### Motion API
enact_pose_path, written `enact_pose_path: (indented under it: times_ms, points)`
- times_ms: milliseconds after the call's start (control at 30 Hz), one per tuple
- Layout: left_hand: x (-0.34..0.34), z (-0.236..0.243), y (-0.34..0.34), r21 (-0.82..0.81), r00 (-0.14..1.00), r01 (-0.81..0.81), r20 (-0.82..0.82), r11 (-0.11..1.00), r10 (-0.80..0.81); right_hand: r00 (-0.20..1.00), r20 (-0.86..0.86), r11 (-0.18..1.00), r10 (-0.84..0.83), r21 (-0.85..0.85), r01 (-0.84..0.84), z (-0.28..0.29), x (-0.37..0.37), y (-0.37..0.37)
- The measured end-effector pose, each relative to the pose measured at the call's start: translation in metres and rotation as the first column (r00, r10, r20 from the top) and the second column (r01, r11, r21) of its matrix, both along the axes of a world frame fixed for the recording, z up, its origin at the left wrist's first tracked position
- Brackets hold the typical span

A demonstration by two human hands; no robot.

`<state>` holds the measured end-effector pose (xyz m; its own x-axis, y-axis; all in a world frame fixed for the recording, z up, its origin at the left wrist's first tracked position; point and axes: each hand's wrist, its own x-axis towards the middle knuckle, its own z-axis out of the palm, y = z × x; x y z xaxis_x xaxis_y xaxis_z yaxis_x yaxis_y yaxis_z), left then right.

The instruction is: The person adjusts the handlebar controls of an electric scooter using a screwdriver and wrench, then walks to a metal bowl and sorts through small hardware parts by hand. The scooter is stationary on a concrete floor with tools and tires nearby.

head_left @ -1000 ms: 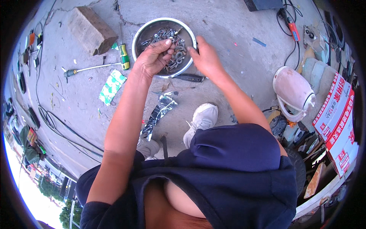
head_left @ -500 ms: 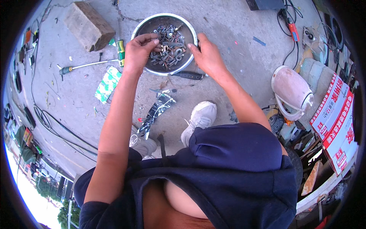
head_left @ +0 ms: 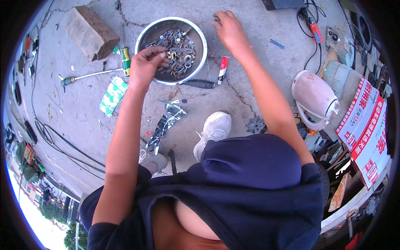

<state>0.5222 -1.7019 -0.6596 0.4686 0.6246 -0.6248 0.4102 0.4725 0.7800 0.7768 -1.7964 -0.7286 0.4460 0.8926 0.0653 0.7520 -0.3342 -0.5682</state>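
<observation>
A round metal bowl (head_left: pixel 203 62) full of bolts, nuts and washers (head_left: pixel 177 46) sits on the concrete. Over its left side reaches my left hand (head_left: pixel 145 68), thumb and fingers drawn together beside a small brass-coloured piece (head_left: pixel 171 55); what they pinch, if anything, is unclear. Beyond the bowl's right rim, my right hand (head_left: pixel 231 32) is raised with its fingers curled. A small dark piece (head_left: pixel 217 19) shows at those fingertips, too small to name. Below the bowl lies a black-handled tool (head_left: pixel 200 84), and to its right a red and white tube (head_left: pixel 223 68).
A wooden block (head_left: pixel 91 33), a green-handled screwdriver (head_left: pixel 126 62) and a long-shafted tool (head_left: pixel 89 76) lie left. Torn black plastic (head_left: pixel 166 125) lies before my shoes. Rightward are a pink kettle (head_left: pixel 314 100), a red corded tool (head_left: pixel 315 32) and a printed carton (head_left: pixel 364 129).
My right hand has moved from the bowl's right rim up and away to the right, uncovering the tube. My left hand stays over the bowl. The whole view has shifted slightly.
</observation>
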Motion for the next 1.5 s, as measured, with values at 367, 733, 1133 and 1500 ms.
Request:
enact_pose_path:
  times_ms: [367,733,1133,1500]
  points:
    - [-0.002,-0.001,-0.027,-0.65,0.805,-0.148,0.359,0.746,0.472,0.394,-0.919,0.992,-0.025,0.025,0.121,0.092,-0.053,-0.005]
    - [0.006,0.003,-0.047,-0.749,0.77,-0.088,0.366,0.656,0.522,0.369,-0.929,0.954,0.002,0.113,0.278,0.094,-0.104,-0.031]
    - [0.017,0.004,-0.081,-0.592,0.814,-0.285,0.265,0.754,0.516,0.656,-0.754,0.997,-0.043,0.014,0.082,0.089,-0.099,-0.054]
    - [0.027,0.008,-0.078,-0.28,0.939,-0.193,0.226,0.94,0.26,0.438,-0.882,0.979,-0.172,-0.103,0.177,0.086,-0.063,-0.062]
